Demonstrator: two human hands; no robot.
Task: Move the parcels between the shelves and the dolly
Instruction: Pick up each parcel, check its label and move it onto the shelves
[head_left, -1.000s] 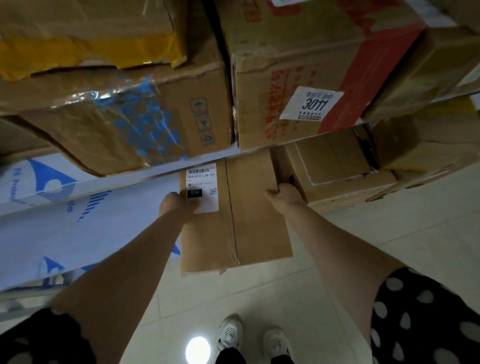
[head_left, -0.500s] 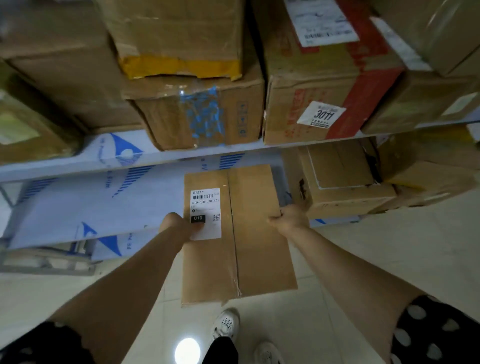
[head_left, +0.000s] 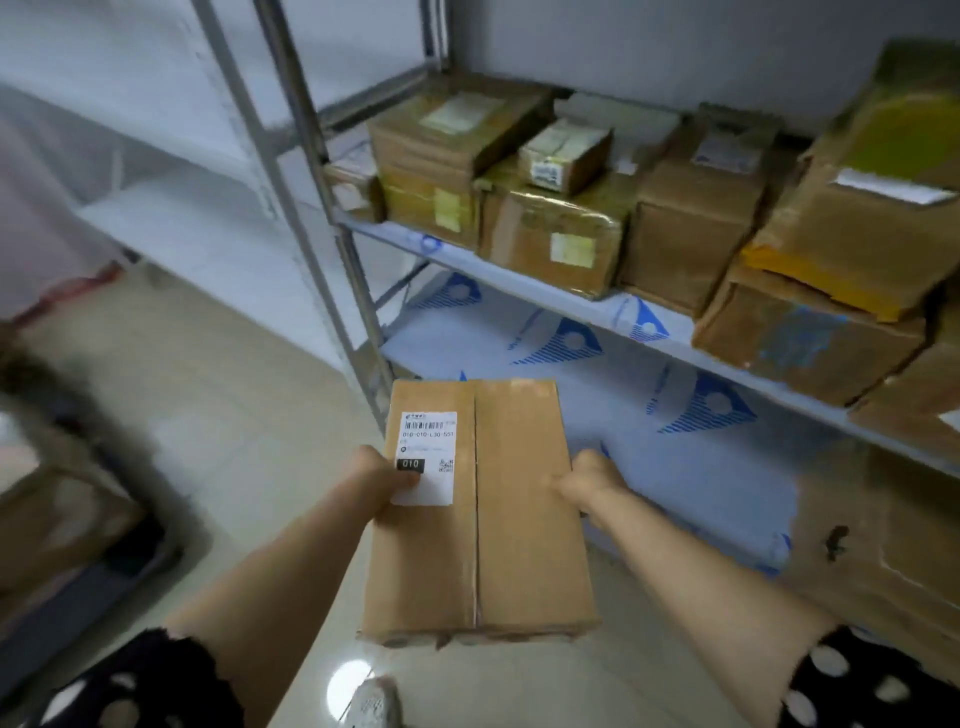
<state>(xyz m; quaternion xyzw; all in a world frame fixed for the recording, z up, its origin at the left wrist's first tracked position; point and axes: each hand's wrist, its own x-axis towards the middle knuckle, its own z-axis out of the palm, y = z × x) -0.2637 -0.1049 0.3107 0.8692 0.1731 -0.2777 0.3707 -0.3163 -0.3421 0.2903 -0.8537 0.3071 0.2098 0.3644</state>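
Note:
I hold a flat brown cardboard parcel (head_left: 514, 509) with a white barcode label marked 010 in front of my chest, clear of the shelves. My left hand (head_left: 376, 475) grips its left edge with the thumb over the label. My right hand (head_left: 589, 480) grips its right edge. The metal shelf unit (head_left: 524, 288) stands ahead and to the right. Its upper board carries several brown parcels (head_left: 550, 244). The lower shelf board (head_left: 649, 431), covered in white sheet with blue logos, lies bare just beyond the parcel. At the far left edge a blurred dark dolly (head_left: 78, 577) carries a brown box.
Grey shelf uprights (head_left: 332, 218) rise just left of the parcel. A large worn cardboard box (head_left: 878, 561) sits on the lower level at the right. Pale tiled floor (head_left: 208, 395) spreads between the shelves and the dolly. My shoe (head_left: 374, 701) shows below the parcel.
The parcel has come out from the lower shelf and back toward me. My view has swung left, so the shelf uprights, open floor and the dolly now show.

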